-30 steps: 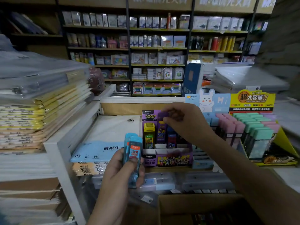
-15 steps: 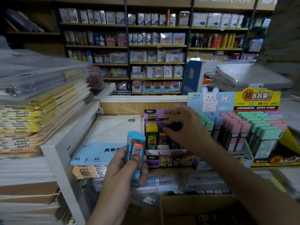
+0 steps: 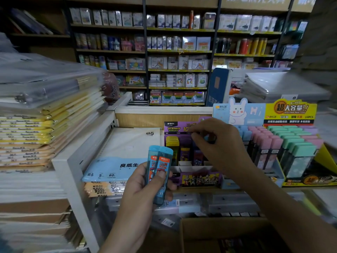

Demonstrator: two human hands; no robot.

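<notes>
My left hand [image 3: 144,194] grips two slim blue lead cases [image 3: 159,170] with orange labels and holds them upright in front of the shelf. A purple display box [image 3: 191,177] with yellow and dark cases in its slots stands just behind them. Over the right part of that box, my right hand [image 3: 220,148] has its fingers curled and pinches a small blue case [image 3: 209,139]. That case is mostly hidden by the fingers.
A yellow display box [image 3: 291,112] of pastel erasers stands to the right. B5 paper packs [image 3: 127,148] lie left of the purple box, beside a white rack post [image 3: 73,172] and stacked notebooks [image 3: 36,128]. An open carton [image 3: 218,232] sits below. Stocked shelves fill the background.
My right hand dipped into the purple box and shifted slightly right; a blue case now shows between its fingers. My left hand kept its two cases still.
</notes>
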